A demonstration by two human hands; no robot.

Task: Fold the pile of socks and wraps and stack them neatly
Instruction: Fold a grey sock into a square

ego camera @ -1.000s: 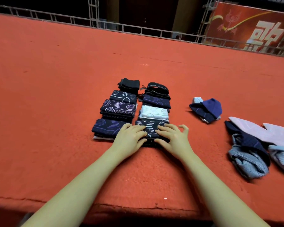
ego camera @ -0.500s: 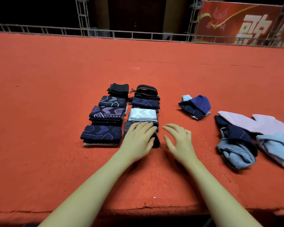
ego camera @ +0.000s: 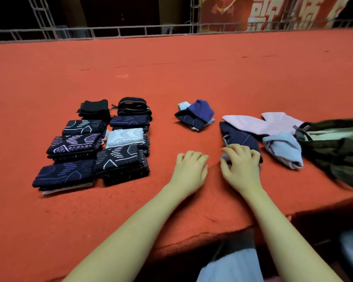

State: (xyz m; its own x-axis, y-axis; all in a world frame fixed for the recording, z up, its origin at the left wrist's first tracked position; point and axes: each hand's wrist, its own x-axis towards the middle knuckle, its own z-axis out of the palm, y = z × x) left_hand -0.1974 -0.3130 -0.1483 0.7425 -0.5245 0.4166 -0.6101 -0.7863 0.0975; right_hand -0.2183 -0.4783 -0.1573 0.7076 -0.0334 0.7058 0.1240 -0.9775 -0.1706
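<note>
Two rows of folded socks (ego camera: 94,147) lie left of the flat left hand (ego camera: 191,169), while the right hand (ego camera: 241,165) curls onto a navy sock (ego camera: 240,137) beside a camouflage bag (ego camera: 338,147)

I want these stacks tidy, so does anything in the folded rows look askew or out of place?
Mostly neat. The white folded piece breaks the dark pattern and sits slightly crooked in the right row, and a pale layer pokes out under the nearest left stack. Loose socks remain unfolded to the right.
</note>
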